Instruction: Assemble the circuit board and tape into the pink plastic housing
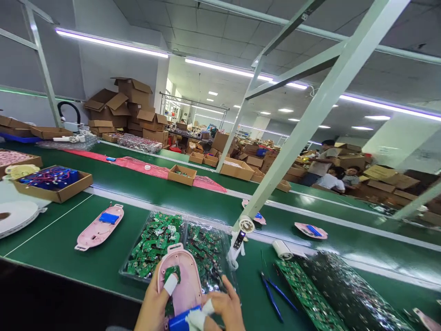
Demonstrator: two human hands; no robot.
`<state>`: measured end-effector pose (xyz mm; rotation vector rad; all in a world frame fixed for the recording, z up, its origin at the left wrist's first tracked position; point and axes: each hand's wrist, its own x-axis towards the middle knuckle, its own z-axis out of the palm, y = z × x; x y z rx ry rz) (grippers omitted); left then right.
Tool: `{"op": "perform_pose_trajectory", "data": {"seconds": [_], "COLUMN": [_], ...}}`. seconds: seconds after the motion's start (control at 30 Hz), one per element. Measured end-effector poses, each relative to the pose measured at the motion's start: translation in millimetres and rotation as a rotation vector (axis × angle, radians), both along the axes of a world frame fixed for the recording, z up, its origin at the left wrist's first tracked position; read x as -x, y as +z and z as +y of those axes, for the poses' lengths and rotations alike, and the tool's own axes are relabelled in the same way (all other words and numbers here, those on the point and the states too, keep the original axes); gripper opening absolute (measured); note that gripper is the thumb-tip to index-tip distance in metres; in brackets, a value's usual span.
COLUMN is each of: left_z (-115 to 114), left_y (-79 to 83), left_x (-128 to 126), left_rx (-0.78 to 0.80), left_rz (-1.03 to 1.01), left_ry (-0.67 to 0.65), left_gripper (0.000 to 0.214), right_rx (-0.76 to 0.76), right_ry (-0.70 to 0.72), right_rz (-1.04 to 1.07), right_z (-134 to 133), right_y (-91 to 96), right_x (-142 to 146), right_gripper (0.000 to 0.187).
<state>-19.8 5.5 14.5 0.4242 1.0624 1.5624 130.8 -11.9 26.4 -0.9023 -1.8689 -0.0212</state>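
My left hand (153, 305) grips the left edge of a pink plastic shell (182, 278), its taped thumb pressing a small green circuit board (171, 272) into the shell. My right hand (223, 310), with taped fingertips, pinches a blue battery pack (179, 322) at the shell's near end. Both hands are at the bottom centre, just in front of clear trays of green circuit boards (161, 241).
Another pink shell with a blue battery (99, 227) lies at left on the green bench (51, 243). Blue tweezers (272, 296) and more board trays (310, 294) lie at right. Cardboard boxes (55, 184) sit along the conveyor. A white frame post (292, 142) rises ahead. People sit at far right.
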Motion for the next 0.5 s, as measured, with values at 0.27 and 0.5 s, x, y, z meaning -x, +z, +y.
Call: {"op": "perform_pose_trajectory", "data": {"seconds": [0.27, 0.5], "left_z": [-8, -5], "left_y": [0.9, -4.0], "left_x": [-12, -15], "left_rx": [-0.116, -0.219], "left_rz": [-0.053, -0.032], "left_ry": [-0.04, -0.021], "left_gripper": [0.051, 0.045], "right_rx": [-0.354, -0.315], "right_ry": [-0.028, -0.056], "right_rz": [-0.353, -0.32], "right_z": [12, 16], "right_y": [27.8, 21.8], "right_x": [21, 27], "right_gripper": [0.028, 0.027]}}
